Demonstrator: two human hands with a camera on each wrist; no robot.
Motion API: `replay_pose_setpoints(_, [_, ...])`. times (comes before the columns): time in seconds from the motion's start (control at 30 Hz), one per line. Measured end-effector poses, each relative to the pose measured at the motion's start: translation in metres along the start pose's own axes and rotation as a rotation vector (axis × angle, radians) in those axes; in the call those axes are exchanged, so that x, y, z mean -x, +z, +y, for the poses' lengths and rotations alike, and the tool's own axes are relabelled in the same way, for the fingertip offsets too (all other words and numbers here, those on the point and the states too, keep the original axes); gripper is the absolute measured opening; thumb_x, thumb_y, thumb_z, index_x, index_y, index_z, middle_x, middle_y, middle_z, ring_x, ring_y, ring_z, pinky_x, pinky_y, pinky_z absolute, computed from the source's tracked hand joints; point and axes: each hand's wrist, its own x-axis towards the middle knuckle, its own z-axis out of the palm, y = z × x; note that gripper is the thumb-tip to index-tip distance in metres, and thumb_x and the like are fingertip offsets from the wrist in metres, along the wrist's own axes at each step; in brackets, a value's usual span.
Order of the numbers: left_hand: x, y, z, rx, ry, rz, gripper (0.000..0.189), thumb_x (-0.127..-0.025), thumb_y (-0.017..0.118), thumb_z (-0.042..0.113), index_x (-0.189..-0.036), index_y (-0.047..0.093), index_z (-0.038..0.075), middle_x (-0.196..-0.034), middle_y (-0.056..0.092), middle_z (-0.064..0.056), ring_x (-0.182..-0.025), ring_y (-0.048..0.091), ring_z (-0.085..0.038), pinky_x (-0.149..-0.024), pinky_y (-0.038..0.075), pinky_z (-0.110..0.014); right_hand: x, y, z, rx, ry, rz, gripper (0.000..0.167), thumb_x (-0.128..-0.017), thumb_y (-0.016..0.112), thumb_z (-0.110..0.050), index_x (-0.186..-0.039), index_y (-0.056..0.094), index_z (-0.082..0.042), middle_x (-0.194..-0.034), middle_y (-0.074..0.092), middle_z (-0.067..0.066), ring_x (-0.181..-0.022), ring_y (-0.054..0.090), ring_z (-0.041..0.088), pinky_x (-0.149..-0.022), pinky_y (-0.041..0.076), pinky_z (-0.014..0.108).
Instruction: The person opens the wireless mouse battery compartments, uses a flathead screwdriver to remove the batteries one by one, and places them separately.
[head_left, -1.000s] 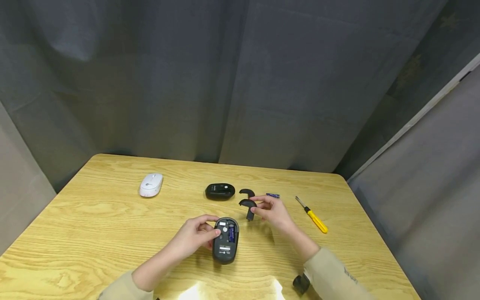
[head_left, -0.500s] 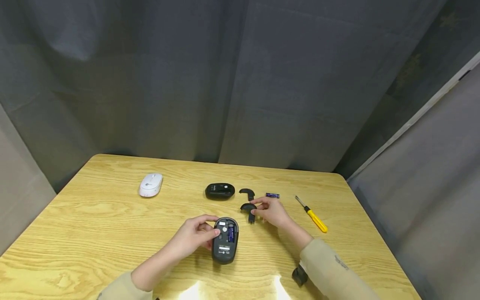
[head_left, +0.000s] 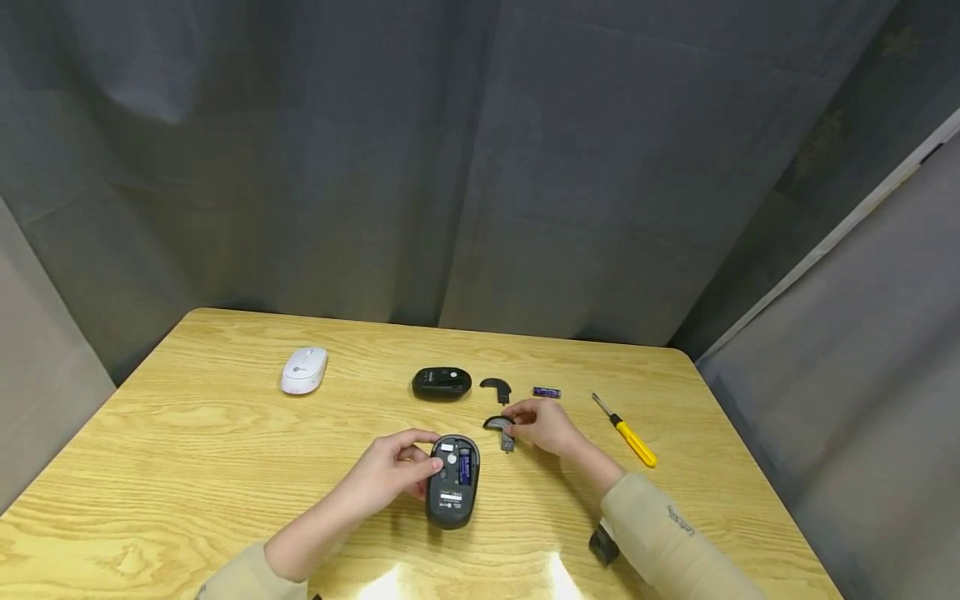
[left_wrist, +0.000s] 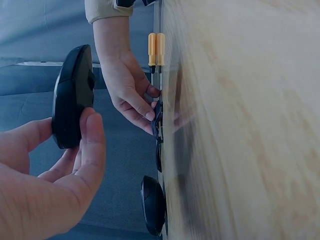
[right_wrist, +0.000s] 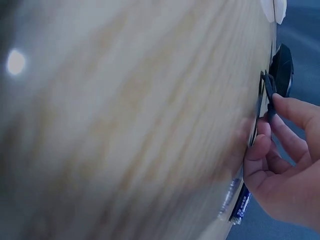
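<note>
My left hand grips a black computer mouse by its side, thumb on the underside. That underside faces up, with a blue battery lying in its uncovered compartment. In the left wrist view the mouse is seen edge-on, raised off the table. Just ahead and to the right, my right hand pinches a black curved battery cover with a straight tab, low over the tabletop. From the right wrist, the cover shows as a thin dark edge between thumb and fingers.
A second battery cover lies just beyond the right hand, beside another upturned black mouse. Farther left sits a white mouse. A loose blue battery and a yellow-handled screwdriver lie on the right of the wooden table.
My right hand has brought the battery cover down toward the table and slightly nearer to me, and the cover has tipped flatter. The left hand keeps the mouse in place.
</note>
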Motion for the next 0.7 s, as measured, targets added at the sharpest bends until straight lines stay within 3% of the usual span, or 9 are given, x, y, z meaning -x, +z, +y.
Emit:
replay_pose_setpoints(0.23, [0.001, 0.000, 0.002, 0.006, -0.001, 0.000, 0.049, -0.086, 0.068, 0.019, -0.127, 0.052, -0.003, -0.086, 0.065, -0.011, -0.068, 0.065, -0.020, -0.065, 0.057, -0.038, -0.001, -0.001, 0.000, 0.057, -0.022, 0.000, 0.016, -0.080, 0.074, -0.008, -0.096, 0.072, -0.007, -0.081, 0.063, 0.000, -0.072, 0.053, 0.012, -0.058, 0.044, 0.023])
replay_pose_setpoints(0.4, [0.001, 0.001, 0.004, 0.017, -0.024, 0.004, 0.050, -0.086, 0.068, 0.020, -0.128, 0.052, -0.003, -0.087, 0.066, -0.011, -0.069, 0.065, -0.020, -0.066, 0.057, -0.038, 0.003, -0.006, -0.003, 0.059, -0.038, 0.006, 0.017, -0.081, 0.073, -0.009, -0.097, 0.072, -0.009, -0.086, 0.066, 0.000, -0.075, 0.056, 0.012, -0.061, 0.047, 0.024])
replay_pose_setpoints(0.57, [0.001, 0.000, 0.006, 0.024, -0.044, 0.007, 0.051, -0.087, 0.067, 0.021, -0.130, 0.051, -0.001, -0.088, 0.066, -0.012, -0.068, 0.066, -0.022, -0.068, 0.057, -0.039, 0.012, -0.017, -0.018, 0.025, -0.061, 0.001, 0.022, -0.084, 0.071, -0.013, -0.105, 0.071, -0.010, -0.091, 0.067, 0.000, -0.070, 0.054, 0.014, -0.057, 0.045, 0.025])
replay_pose_setpoints(0.7, [0.000, -0.001, 0.007, 0.028, -0.045, 0.004, 0.052, -0.086, 0.068, 0.022, -0.130, 0.051, -0.001, -0.089, 0.066, -0.012, -0.067, 0.066, -0.022, -0.068, 0.057, -0.039, 0.021, -0.026, -0.036, 0.016, -0.143, 0.006, 0.024, -0.084, 0.070, -0.013, -0.108, 0.070, -0.008, -0.091, 0.068, 0.000, -0.073, 0.053, 0.018, -0.057, 0.044, 0.025])
